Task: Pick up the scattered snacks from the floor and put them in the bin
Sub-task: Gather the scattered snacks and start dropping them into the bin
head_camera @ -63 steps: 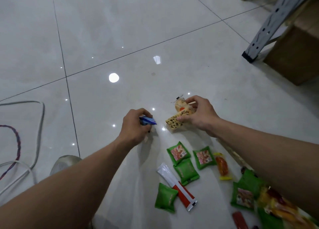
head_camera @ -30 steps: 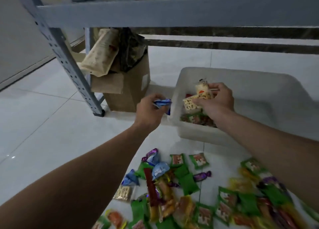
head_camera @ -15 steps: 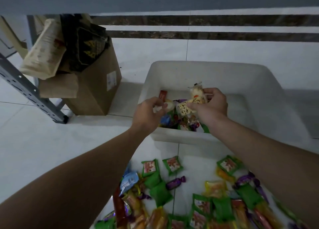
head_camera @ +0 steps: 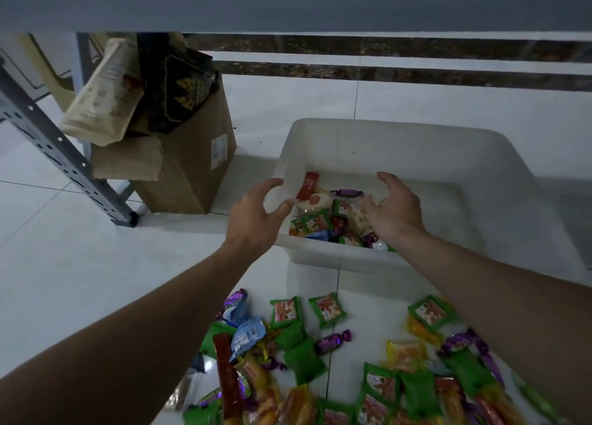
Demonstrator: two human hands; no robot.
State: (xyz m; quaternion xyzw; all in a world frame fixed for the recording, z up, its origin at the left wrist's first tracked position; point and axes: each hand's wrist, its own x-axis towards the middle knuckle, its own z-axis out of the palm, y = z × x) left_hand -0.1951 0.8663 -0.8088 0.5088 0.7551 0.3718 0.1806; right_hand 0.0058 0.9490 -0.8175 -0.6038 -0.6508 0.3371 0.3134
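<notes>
A white plastic bin (head_camera: 448, 155) stands on the tiled floor and holds a small heap of wrapped snacks (head_camera: 323, 219) in its near left corner. My left hand (head_camera: 256, 216) hovers at the bin's left near edge, fingers spread and holding nothing. Over the heap inside the bin, my right hand (head_camera: 394, 206) is spread open too, with a pale speckled snack bar (head_camera: 360, 218) lying loose just beside its thumb. Many more snacks (head_camera: 307, 354) lie scattered on the floor in front of the bin: green packets, purple candies, orange and red sticks.
A brown cardboard box (head_camera: 189, 165) stuffed with bags stands left of the bin. A grey metal shelf leg (head_camera: 64, 158) slants down at far left, and a shelf board (head_camera: 288, 1) runs overhead. Dark wall trim (head_camera: 416, 72) runs behind the bin.
I turned from the open floor to the bin, carrying a blue packet in my left hand and pale snacks in my right. Both hands have let go over the bin and now hold nothing.
</notes>
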